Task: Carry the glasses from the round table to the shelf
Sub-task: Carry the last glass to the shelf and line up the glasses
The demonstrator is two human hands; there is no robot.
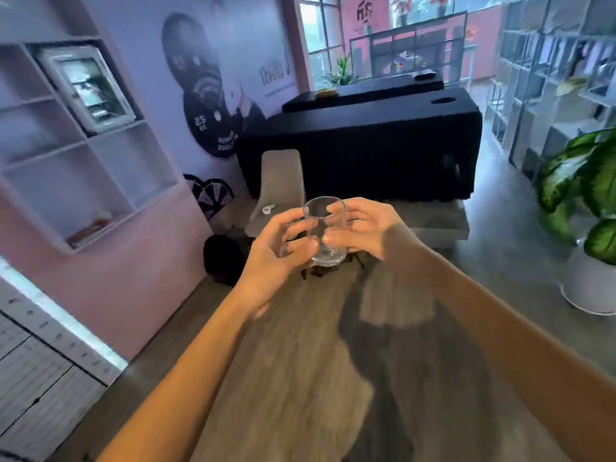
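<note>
A clear empty drinking glass (325,228) is held upright in the air in front of me, above the floor. My left hand (278,250) wraps its left side and my right hand (365,228) grips its right side, fingers curled around it. A white wall shelf (85,161) with open compartments hangs at the left. The round table is out of sight.
A grey chair (280,188) stands just beyond the glass, with a black bag (221,258) on the floor beside it. Black-draped tables (366,151) fill the middle of the room. A potted plant (586,201) stands at the right, a tall white rack (550,78) behind it.
</note>
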